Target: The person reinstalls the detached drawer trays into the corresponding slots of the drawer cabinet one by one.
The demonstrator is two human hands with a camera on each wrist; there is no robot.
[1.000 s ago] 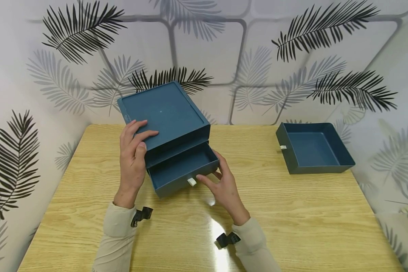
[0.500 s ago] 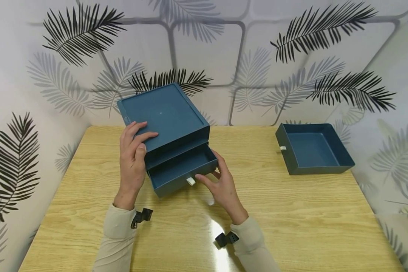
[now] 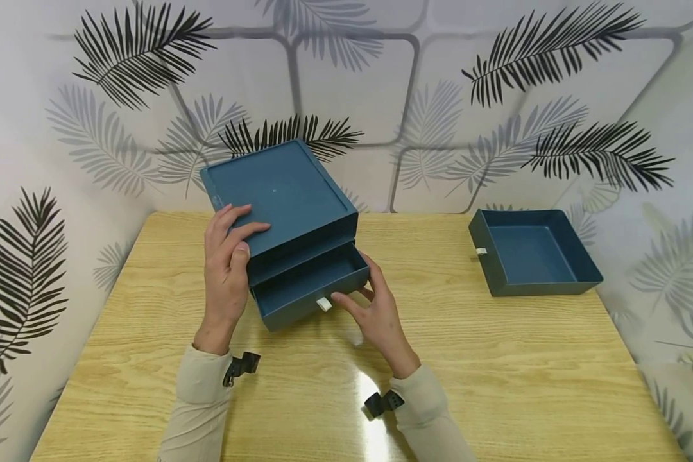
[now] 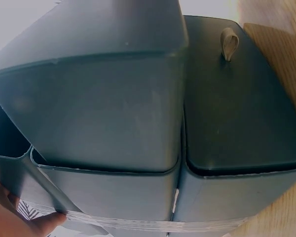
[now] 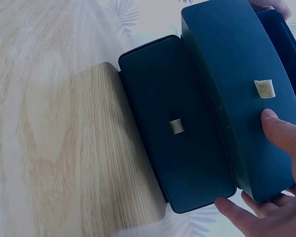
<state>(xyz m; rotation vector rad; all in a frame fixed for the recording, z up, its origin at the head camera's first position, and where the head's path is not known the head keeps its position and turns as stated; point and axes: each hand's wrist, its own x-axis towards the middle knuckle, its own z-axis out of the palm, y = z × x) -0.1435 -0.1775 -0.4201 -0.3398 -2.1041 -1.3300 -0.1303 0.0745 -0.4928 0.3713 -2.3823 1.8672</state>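
A blue drawer cabinet [image 3: 283, 192] stands angled on the left part of the table. Its top slot is an open gap, and the drawer [image 3: 294, 311] below juts partway out with nothing inside. My left hand [image 3: 225, 269] grips the cabinet's upper left edge, fingers over the top and thumb at the front. On the right, my right hand [image 3: 378, 317] holds the jutting drawer, thumb on its front beside the pale pull tab [image 3: 324, 304] and fingers around its side. In the right wrist view, a lower drawer [image 5: 158, 98] with its own tab sits flush in the cabinet.
A separate blue drawer [image 3: 531, 250] lies at the table's right, hollow side up, its tab facing left. Behind the wooden table [image 3: 496, 372] rises a wall covering [image 3: 352, 83] with a leaf pattern. Dark wrist cameras sit on both sleeves.
The jutting drawer has slid slightly inward, and my right hand has shifted a little up and left with it. The left hand and the cabinet stay in place.
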